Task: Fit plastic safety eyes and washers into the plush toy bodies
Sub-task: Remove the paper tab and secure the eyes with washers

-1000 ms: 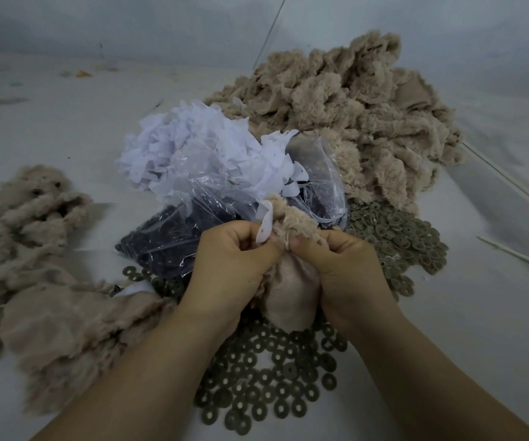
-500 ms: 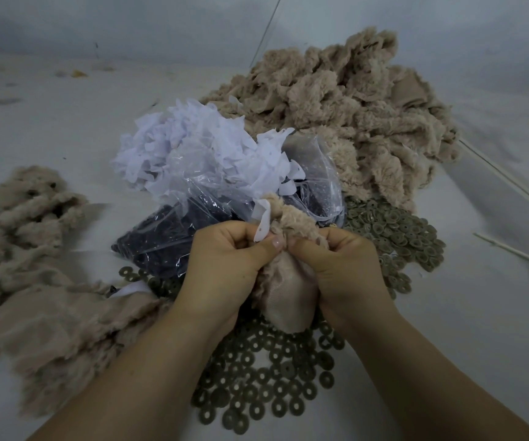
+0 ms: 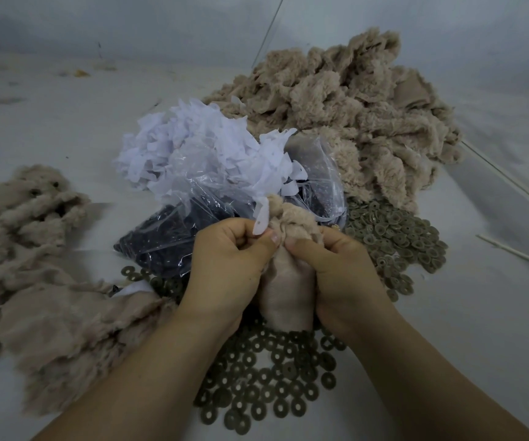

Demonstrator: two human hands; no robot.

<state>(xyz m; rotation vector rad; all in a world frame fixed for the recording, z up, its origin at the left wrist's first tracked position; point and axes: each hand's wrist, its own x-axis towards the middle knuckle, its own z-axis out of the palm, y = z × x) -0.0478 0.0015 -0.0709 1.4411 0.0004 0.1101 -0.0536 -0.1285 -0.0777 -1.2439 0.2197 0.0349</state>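
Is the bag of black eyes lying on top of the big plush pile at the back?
No, the bag of black eyes lies on the table before it.

Both hands [image 3: 285,268] kneading plush body [image 3: 285,291]; no visible shift

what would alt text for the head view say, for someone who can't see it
Both hands, the left hand and the right hand, grip a beige plush toy body turned lining-out, held above scattered olive washers. Behind it lie a clear bag of black safety eyes, white fabric scraps and a large plush pile; more plush pieces sit at the left.
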